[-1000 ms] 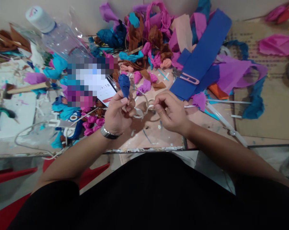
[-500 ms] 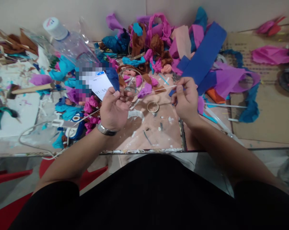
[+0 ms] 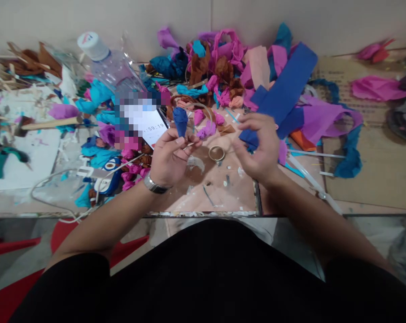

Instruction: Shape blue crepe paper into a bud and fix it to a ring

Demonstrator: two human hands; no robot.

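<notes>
A dark blue crepe-paper bud (image 3: 180, 121), rounded on top and narrowing downward, stands upright in the fingertips of my left hand (image 3: 169, 163). That hand is closed around its narrow lower end, palm turned up. Across from it, my right hand (image 3: 258, 150) hovers above the table with curved fingers and the thumb apart; its fingertips are somewhat blurred and no thread shows clearly in them. A thin gold-coloured ring (image 3: 210, 154) lies on the table between the hands. Behind the right hand lies a wide strip of blue crepe paper (image 3: 286, 85).
A phone (image 3: 145, 123) with a running timer leans behind my left hand, near a clear bottle (image 3: 117, 69). Crumpled crepe-paper pieces (image 3: 224, 65) heap along the wall. Green-handled pliers (image 3: 0, 163) lie far left, a white cable (image 3: 37, 188) nearer, and cardboard (image 3: 374, 172) at right.
The blue bud has been turned upright in my left hand. My right hand has opened from its pinch on a thin white strand, which no longer shows stretched between the hands.
</notes>
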